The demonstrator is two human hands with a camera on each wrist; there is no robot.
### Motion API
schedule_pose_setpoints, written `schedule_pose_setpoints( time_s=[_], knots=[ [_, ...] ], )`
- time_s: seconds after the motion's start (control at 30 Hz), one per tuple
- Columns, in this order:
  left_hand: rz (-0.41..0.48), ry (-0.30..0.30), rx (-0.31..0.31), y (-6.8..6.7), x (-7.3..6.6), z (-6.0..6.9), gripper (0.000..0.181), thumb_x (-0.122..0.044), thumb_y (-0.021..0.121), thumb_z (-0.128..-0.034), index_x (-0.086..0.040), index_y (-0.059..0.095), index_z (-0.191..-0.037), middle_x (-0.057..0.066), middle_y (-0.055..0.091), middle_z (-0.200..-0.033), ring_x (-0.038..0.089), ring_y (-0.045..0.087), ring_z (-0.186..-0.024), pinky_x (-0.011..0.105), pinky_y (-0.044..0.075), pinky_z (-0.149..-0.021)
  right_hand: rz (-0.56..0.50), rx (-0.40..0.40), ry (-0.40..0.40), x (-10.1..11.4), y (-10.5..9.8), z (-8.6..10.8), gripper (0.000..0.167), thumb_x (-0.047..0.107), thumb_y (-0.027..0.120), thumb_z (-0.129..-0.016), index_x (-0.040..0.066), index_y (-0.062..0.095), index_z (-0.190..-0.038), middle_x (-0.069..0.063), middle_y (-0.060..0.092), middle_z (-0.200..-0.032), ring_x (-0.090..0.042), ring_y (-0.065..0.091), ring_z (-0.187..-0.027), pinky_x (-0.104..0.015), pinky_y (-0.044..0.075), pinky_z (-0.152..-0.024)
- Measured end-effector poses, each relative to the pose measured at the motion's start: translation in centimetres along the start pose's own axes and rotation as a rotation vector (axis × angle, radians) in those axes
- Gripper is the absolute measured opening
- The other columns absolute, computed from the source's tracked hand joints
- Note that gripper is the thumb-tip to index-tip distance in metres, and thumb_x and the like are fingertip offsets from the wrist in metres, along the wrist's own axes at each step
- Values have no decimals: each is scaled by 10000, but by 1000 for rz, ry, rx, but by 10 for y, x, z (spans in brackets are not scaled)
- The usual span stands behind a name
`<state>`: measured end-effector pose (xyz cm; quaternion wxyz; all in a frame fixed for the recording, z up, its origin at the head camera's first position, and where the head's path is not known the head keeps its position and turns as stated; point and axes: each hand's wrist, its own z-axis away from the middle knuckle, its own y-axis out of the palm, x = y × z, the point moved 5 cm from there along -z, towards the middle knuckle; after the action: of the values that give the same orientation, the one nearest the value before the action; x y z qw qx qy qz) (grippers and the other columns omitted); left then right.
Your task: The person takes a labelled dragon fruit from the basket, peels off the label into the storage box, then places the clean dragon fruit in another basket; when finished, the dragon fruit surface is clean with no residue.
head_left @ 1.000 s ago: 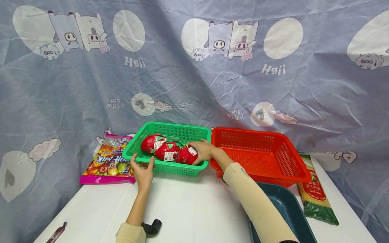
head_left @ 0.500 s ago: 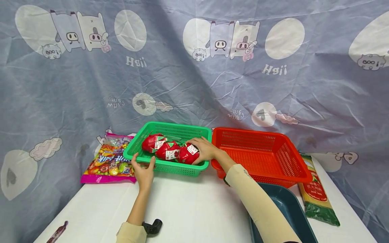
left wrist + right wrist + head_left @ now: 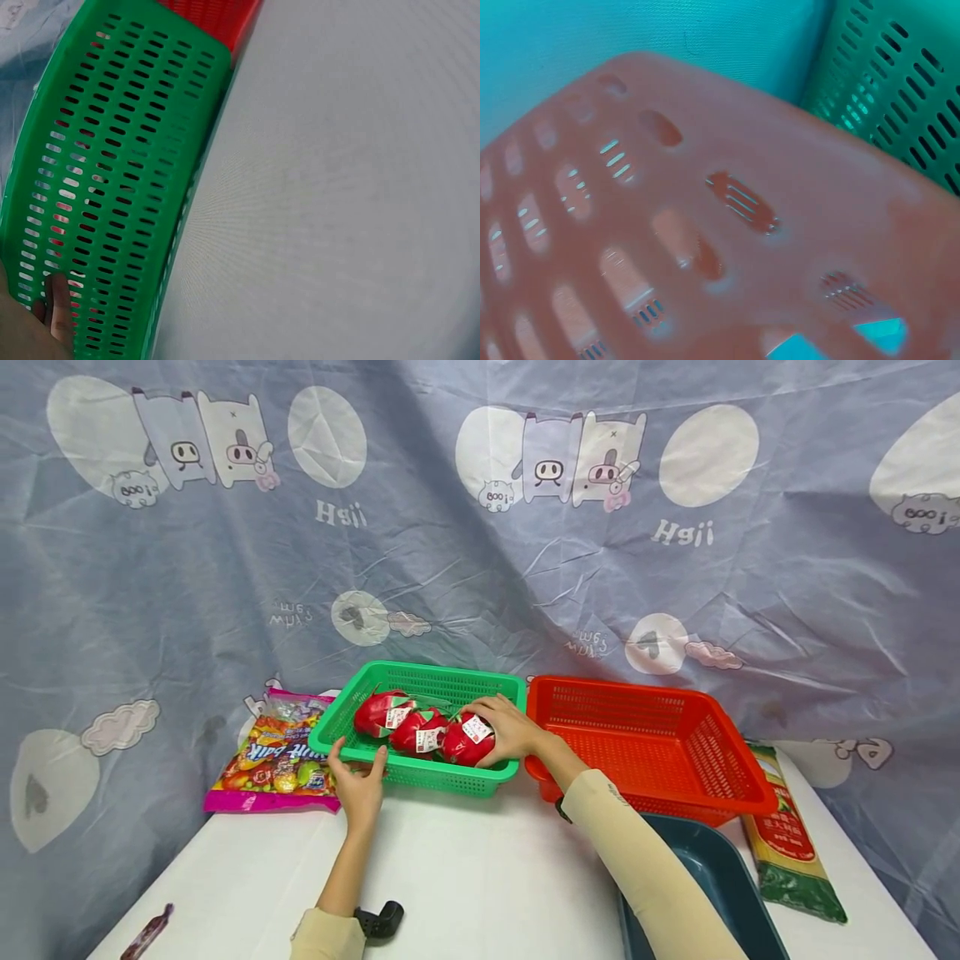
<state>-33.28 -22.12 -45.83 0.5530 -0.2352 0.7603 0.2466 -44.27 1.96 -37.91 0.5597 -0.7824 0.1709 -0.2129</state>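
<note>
Three red dragon fruits with white labels lie side by side in a green basket [image 3: 438, 777] at the back of the table. My right hand [image 3: 510, 731] grips the rightmost dragon fruit [image 3: 467, 742] from its right side, fingers over the top. The middle dragon fruit [image 3: 417, 733] and the left dragon fruit [image 3: 380, 713] are untouched. At the basket's front left corner, my left hand [image 3: 360, 785] touches the rim and front wall with fingers and thumb spread. In the left wrist view its fingers [image 3: 60, 311] lie against the slotted wall. The right wrist view does not show my right hand.
A red basket [image 3: 637, 793] adjoins the green one on the right. In front of it stands a dark blue tray [image 3: 701, 852], partly under my right arm. A noodle packet [image 3: 787, 843] lies far right, a candy bag [image 3: 273, 760] at left, and a small brown packet [image 3: 147, 932] front left.
My right hand's fingers have shifted slightly over the rightmost dragon fruit, and its label has turned a little. The left hand keeps its place at the basket rim. The view has shifted slightly.
</note>
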Motion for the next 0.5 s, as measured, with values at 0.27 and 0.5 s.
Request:
schedule_pose_setpoints(
  time_s=[0.27, 0.5],
  knots=[
    [5, -16, -1, 2, 0, 1, 725, -337, 708, -803, -234, 279, -1379, 143, 492, -907, 206, 601, -613, 202, 465, -499, -33, -44, -18, 3, -9, -2, 925, 657, 757, -535, 227, 466, -1301, 9, 436, -1257, -160, 348, -1197, -423, 284, -1031],
    [6, -3, -5, 1, -2, 0, 737, -342, 709, -802, -208, 276, -1382, 137, 504, -887, 128, 585, -575, 207, 459, -490, -182, -146, 47, 6, -31, -5, 917, 630, 787, -519, 251, 469, -1290, 51, 420, -1241, -126, 320, -1160, -362, 441, -852]
  ],
)
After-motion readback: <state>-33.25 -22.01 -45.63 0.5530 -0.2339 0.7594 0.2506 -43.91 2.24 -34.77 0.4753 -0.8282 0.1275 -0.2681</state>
